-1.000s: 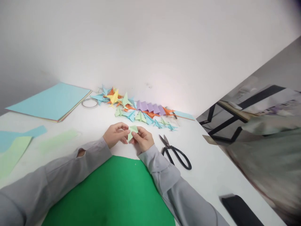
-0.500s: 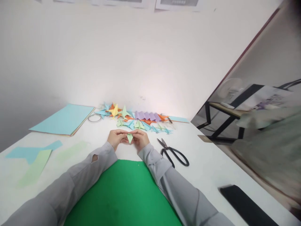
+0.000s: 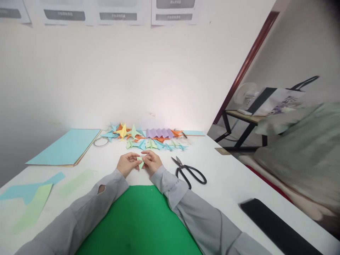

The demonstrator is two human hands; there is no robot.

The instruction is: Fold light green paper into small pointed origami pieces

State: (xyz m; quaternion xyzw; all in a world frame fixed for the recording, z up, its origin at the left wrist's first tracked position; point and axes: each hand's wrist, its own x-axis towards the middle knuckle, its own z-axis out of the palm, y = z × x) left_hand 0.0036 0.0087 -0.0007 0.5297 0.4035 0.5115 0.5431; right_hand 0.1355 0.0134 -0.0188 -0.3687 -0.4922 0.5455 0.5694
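Between my two hands is a small folded piece of light green paper (image 3: 140,163), its point facing down toward me. My left hand (image 3: 127,164) pinches its left side with thumb and fingers. On the other side my right hand (image 3: 152,162) grips the paper's right edge, the index finger lifted over the top. Both hands are just above the white table, beyond the far edge of a green sheet (image 3: 140,219). Black-handled scissors (image 3: 189,171) lie partly spread to the right of my right hand.
Folded paper stars and cranes (image 3: 123,131) and a pleated purple strip (image 3: 159,133) lie along the wall. At left are blue sheets (image 3: 63,147), a ring (image 3: 101,142) and green paper strips (image 3: 34,209). A black case (image 3: 276,223) lies right; a person (image 3: 300,156) sits beyond.
My view has tilted up and turned slightly, showing more wall. My right index finger has lifted from the green paper, which both hands still hold.
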